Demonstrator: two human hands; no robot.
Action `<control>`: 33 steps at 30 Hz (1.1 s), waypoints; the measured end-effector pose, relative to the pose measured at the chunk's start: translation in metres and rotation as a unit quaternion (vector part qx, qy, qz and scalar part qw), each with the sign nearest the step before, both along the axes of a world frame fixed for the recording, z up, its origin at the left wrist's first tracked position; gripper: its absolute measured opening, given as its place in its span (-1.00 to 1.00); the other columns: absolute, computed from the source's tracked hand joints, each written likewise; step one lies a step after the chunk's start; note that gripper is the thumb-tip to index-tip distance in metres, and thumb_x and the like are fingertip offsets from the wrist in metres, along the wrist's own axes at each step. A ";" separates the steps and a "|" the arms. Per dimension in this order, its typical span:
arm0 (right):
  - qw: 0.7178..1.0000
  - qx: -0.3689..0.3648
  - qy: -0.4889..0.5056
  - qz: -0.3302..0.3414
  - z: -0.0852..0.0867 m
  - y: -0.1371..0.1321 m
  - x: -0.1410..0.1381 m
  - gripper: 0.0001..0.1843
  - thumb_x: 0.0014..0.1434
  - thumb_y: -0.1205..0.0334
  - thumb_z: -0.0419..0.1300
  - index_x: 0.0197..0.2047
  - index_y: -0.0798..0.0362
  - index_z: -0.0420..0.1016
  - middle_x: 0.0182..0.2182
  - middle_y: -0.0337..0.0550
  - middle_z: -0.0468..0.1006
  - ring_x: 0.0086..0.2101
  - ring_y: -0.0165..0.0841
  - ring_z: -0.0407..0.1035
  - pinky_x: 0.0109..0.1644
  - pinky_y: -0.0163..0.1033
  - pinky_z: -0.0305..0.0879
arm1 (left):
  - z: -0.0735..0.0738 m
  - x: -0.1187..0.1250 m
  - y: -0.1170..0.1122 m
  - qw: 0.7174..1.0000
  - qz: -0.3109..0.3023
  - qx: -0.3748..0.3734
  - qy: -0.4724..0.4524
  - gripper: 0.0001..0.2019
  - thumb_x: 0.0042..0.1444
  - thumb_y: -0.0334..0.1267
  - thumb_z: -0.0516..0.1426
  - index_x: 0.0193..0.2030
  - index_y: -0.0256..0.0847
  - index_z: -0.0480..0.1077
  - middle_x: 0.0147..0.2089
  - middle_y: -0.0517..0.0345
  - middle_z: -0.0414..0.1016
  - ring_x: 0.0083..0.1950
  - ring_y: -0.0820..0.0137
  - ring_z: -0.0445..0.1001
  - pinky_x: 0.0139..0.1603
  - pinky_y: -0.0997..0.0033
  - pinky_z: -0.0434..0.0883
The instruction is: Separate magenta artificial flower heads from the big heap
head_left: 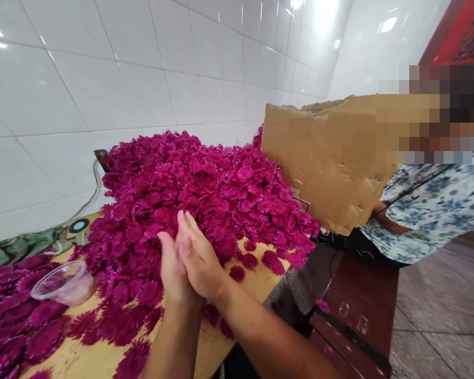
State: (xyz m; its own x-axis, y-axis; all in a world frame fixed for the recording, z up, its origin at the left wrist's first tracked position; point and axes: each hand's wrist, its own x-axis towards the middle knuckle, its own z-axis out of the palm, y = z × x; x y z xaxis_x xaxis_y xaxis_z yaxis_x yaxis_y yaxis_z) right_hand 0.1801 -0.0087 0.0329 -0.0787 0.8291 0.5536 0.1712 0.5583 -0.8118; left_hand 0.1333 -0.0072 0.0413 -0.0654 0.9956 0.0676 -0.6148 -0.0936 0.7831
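Observation:
My left hand (172,266) and my right hand (199,258) are raised over the table, palm against palm. The fingers of both are stretched out straight, and the left thumb sticks up apart from them. Any small thing between the palms would be hidden. Right behind the hands rises a big heap of magenta artificial flower heads (205,179), flat and daisy-like. More flower heads (47,326) lie stacked at the left, and a few loose ones (237,272) are scattered beside my right wrist.
A clear plastic tub (67,284) sits tilted among flowers on the yellowish tabletop (260,287). Beyond the table's right edge, a person in a floral shirt (438,205) is partly behind a large cardboard sheet (324,163). A dark red bench (363,300) stands below. White tiles (134,100) line the wall.

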 end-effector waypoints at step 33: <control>0.986 0.148 -0.073 -0.020 0.009 -0.005 0.000 -0.18 0.19 -0.17 -0.26 0.25 0.37 -0.04 0.23 0.16 0.06 0.25 -0.29 -0.16 0.29 -0.12 -0.16 | -0.012 -0.010 -0.009 0.997 -0.075 -0.008 -0.020 -0.43 0.07 0.15 -0.07 0.12 -0.14 0.28 0.11 0.00 0.38 0.24 0.20 0.18 0.26 0.15 0.06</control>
State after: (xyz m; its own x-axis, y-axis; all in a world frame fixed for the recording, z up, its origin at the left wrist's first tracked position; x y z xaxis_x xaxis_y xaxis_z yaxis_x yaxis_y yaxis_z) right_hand 0.1802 -0.0134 0.0415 -0.1466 0.6366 0.7572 0.3013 0.7578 -0.5788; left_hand 0.1237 -0.0163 0.0295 0.0828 0.9952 0.0527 -0.6516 0.0141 0.7585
